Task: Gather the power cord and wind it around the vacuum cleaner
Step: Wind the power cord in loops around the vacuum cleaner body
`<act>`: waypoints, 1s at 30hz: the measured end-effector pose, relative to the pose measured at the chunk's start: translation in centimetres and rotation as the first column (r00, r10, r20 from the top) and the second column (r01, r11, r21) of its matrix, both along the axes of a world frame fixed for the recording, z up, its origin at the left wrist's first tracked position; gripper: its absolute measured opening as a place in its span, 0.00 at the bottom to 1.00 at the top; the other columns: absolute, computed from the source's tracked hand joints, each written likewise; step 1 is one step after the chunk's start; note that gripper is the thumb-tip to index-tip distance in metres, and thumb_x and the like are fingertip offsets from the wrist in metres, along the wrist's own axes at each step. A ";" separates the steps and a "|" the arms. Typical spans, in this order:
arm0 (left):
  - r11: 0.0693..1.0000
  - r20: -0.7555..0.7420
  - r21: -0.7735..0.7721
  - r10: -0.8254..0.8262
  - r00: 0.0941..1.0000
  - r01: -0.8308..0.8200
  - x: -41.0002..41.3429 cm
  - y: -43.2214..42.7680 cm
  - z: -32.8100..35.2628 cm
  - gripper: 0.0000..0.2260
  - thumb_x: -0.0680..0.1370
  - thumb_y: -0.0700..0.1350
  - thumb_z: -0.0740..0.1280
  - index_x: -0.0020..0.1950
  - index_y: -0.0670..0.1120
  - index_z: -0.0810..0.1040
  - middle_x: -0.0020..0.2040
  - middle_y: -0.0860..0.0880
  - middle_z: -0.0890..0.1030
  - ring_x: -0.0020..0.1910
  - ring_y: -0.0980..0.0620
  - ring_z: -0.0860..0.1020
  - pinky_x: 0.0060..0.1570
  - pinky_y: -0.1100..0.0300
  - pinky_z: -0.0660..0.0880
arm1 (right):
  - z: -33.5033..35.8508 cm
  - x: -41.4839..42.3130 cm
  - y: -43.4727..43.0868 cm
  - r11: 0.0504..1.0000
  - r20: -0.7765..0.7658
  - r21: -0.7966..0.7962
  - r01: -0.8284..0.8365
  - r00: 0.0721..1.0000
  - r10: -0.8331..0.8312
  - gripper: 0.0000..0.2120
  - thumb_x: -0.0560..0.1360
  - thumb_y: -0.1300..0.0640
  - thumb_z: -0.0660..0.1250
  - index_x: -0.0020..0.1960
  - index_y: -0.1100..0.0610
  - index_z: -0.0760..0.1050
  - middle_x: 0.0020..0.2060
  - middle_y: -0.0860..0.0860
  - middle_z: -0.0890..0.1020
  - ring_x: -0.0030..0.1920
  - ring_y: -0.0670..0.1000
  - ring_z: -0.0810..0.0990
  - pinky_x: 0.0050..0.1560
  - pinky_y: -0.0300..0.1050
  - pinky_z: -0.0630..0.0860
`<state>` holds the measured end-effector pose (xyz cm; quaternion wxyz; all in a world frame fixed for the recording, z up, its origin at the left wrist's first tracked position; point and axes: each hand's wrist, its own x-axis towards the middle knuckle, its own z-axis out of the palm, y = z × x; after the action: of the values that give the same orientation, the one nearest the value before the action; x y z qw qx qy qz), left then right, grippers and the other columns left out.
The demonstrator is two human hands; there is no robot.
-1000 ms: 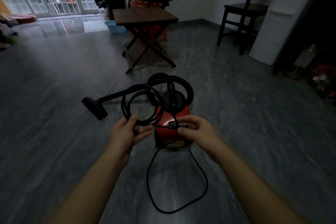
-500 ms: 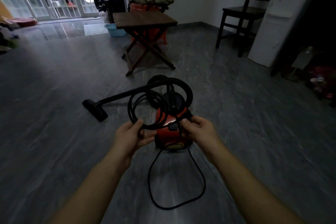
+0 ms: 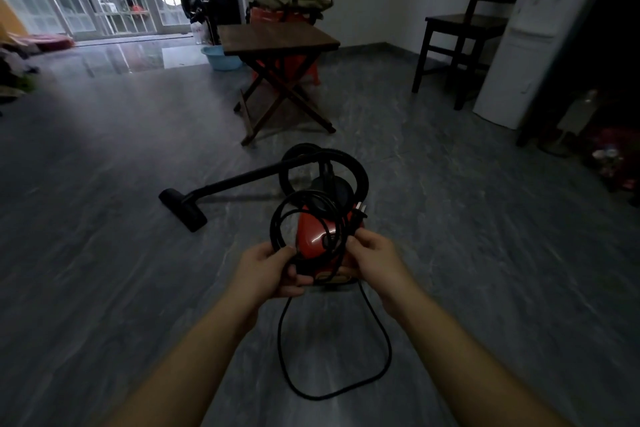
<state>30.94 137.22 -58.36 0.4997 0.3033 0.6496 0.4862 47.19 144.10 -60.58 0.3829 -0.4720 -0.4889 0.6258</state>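
Over vacuum cleaner (image 3: pixel 311 236) | left hand (image 3: pixel 266 270), right hand (image 3: pixel 375 262) grip power cord (image 3: pixel 273 230) | label (image 3: pixel 329 277) unreadable

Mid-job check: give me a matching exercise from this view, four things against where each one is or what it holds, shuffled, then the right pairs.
Things
1. left hand
2. right hand
3. floor nozzle
4. blue basin

Places or states
A. lies on the floor, left of the red vacuum cleaner
B. grips the gathered loops of the power cord
C. sits far back, beside the folding table
D. pinches the cord near its plug

Pairs: 1-B; 2-D; 3-A; 4-C
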 end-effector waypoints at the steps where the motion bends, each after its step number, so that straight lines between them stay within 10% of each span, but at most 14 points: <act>1: 1.000 0.010 -0.005 -0.009 1.000 0.009 0.0 0.0 0.0 0.07 0.82 0.41 0.62 0.50 0.38 0.76 0.30 0.44 0.75 0.34 0.45 0.85 0.40 0.48 0.83 | 0.0 -0.1 0.0 1.000 0.003 -0.004 -0.002 1.000 0.002 0.11 0.82 0.64 0.58 0.57 0.67 0.78 0.51 0.62 0.84 0.43 0.53 0.85 0.39 0.40 0.82; 17: 0.995 -0.080 -0.042 0.087 0.993 -0.091 0.1 0.1 -0.3 0.07 0.82 0.38 0.61 0.47 0.38 0.76 0.29 0.43 0.75 0.26 0.47 0.81 0.28 0.55 0.80 | 0.4 -0.4 -0.2 0.994 0.021 -0.037 -0.102 0.995 0.103 0.07 0.79 0.56 0.64 0.45 0.54 0.79 0.40 0.53 0.86 0.41 0.52 0.86 0.42 0.45 0.81; 24: 0.998 -0.122 -0.034 -0.064 0.990 0.060 0.3 -0.2 -0.2 0.10 0.82 0.43 0.63 0.46 0.37 0.77 0.31 0.42 0.77 0.31 0.45 0.83 0.30 0.54 0.81 | -0.2 0.2 0.2 0.986 0.083 0.163 -0.038 0.996 0.024 0.04 0.77 0.63 0.69 0.51 0.57 0.79 0.35 0.45 0.81 0.33 0.37 0.81 0.33 0.30 0.74; 30: 0.985 -0.177 -0.042 -0.174 0.969 0.169 0.0 -0.5 -0.2 0.08 0.82 0.42 0.63 0.54 0.37 0.77 0.33 0.42 0.77 0.32 0.45 0.82 0.31 0.56 0.80 | -1.1 0.2 0.6 0.980 0.178 0.186 -0.070 0.983 0.037 0.07 0.77 0.64 0.67 0.53 0.58 0.80 0.47 0.56 0.86 0.48 0.52 0.85 0.48 0.42 0.81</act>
<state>30.94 136.75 -58.59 0.4829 0.3943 0.6700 0.4031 47.44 144.71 -61.67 0.3657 -0.4722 -0.5908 0.5424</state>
